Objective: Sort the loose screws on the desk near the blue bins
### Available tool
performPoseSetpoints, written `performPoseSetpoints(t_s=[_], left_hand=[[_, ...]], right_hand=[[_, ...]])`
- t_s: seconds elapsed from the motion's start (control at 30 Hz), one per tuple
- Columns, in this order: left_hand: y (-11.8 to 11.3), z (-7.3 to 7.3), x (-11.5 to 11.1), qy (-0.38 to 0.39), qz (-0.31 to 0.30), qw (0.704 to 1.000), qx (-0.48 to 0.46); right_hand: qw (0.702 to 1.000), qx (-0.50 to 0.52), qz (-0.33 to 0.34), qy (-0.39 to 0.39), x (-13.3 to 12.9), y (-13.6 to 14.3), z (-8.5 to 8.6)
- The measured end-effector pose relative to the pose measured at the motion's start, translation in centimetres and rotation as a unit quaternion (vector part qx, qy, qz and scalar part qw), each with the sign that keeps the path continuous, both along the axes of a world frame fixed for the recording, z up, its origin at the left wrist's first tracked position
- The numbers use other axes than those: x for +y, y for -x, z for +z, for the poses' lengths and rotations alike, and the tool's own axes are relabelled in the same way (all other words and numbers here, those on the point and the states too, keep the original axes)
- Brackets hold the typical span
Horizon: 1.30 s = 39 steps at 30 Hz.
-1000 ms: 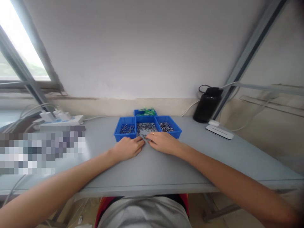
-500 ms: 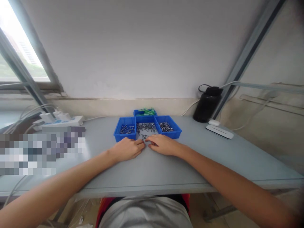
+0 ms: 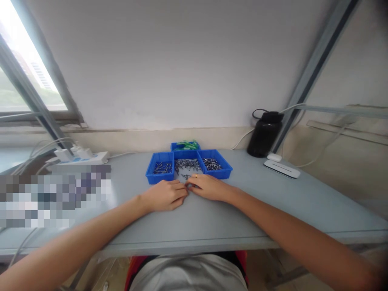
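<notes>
My left hand (image 3: 166,195) rests low over the table, its fingers curled together. Facing it, my right hand (image 3: 209,187), with a ring, has thumb and forefinger bent close to the left fingertips. Whatever lies between the fingers is too small or hidden to name. Just beyond the fingertips are a few loose screw-like metal pieces (image 3: 186,176). A larger pile of these pieces (image 3: 188,164) spreads farther back. Left of the pile stands a blue bin (image 3: 160,178) with similar pieces inside; a second blue bin (image 3: 222,173), fuller, stands to the right.
Behind the pile, a small blue bin holds green pieces (image 3: 187,144). A black bottle (image 3: 263,135) stands at the back right beside a white flat device (image 3: 281,169). At left are a power strip (image 3: 98,157) with chargers and cables, and a blurred-out patch on the table (image 3: 130,234).
My hands have come closer together, the left one shifting slightly right so the fingertips nearly meet. The view has tilted a little. The bins stay in place.
</notes>
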State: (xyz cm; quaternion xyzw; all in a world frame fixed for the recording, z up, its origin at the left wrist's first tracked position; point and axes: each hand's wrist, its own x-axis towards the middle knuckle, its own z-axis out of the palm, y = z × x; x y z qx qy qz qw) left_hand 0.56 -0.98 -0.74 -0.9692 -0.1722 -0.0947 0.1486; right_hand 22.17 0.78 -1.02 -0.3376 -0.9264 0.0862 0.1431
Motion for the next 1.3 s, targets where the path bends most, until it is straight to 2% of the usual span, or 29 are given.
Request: performPoseSetpoints(t_s=[0.2,0.63,0.73,0.97,1.3], left_hand=[[-0.11,-0.16,0.19,0.017,-0.002,1.0,-0.01],[-0.02,-0.19,0.23,0.007,-0.003,1.0,-0.004],[-0.07,-0.3,0.1,0.003,0.023,1.0,-0.001],[-0.28,0.09,-0.48,0.046,0.133,0.99,0.025],[-0.36,0.19,-0.39,0.062,0.163,0.984,0.043]], right_hand=[[0.999,0.004,0.009,-0.034,-0.1,0.25,-0.39],[1.0,0.022,-0.004,0.002,-0.11,0.22,-0.17],[1.0,0.017,-0.008,0.004,-0.14,0.16,-0.18],[1.0,0.005,-0.026,0.015,-0.58,0.14,0.04],[1.0,-0.003,-0.011,0.018,-0.88,0.29,0.23]])
